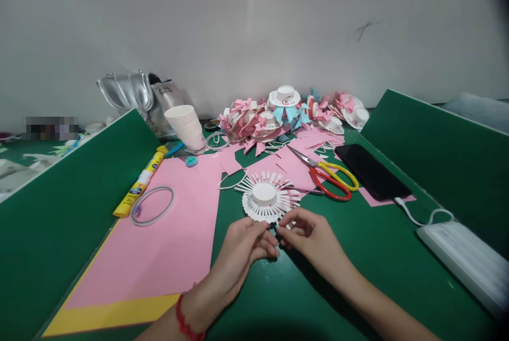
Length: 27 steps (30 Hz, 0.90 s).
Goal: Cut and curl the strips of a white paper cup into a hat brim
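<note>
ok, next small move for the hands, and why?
Probably fold over and tuck one strip at the near edge of the fringed white cup: the left hand and right hand both have fingertips there, some far-side strips stick out straight, and the white cup piece atop the pile has a rounder, more even rim.

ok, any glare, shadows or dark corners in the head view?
Head view: pale vertical glare streak on the grey wall; soft shadow on the green table below the right hand; upper-right corner black.
</note>
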Each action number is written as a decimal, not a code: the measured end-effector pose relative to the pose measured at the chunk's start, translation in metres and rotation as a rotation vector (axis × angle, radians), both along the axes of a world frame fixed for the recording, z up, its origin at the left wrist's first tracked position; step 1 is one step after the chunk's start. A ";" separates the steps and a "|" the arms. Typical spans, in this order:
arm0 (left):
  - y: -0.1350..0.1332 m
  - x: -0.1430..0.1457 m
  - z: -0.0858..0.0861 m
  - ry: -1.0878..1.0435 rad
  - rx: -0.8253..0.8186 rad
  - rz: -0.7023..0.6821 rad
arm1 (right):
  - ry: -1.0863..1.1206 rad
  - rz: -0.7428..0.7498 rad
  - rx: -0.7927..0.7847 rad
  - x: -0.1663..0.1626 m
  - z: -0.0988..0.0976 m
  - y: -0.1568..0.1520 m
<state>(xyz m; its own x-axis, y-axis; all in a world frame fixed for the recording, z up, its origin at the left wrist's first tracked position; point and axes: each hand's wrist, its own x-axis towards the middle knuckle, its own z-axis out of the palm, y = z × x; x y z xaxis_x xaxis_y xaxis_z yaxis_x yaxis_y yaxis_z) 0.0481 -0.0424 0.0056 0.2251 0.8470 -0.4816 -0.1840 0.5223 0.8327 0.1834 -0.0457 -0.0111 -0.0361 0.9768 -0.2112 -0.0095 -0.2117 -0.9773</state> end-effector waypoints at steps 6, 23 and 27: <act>-0.007 -0.007 0.010 0.497 0.347 -0.341 | -0.006 0.033 -0.042 0.005 0.004 0.002; 0.015 -0.028 -0.010 1.054 1.389 -0.625 | -0.561 0.067 0.072 0.008 0.002 -0.006; 0.015 -0.026 -0.009 1.092 1.414 -0.652 | -0.786 0.085 0.161 0.011 0.008 -0.009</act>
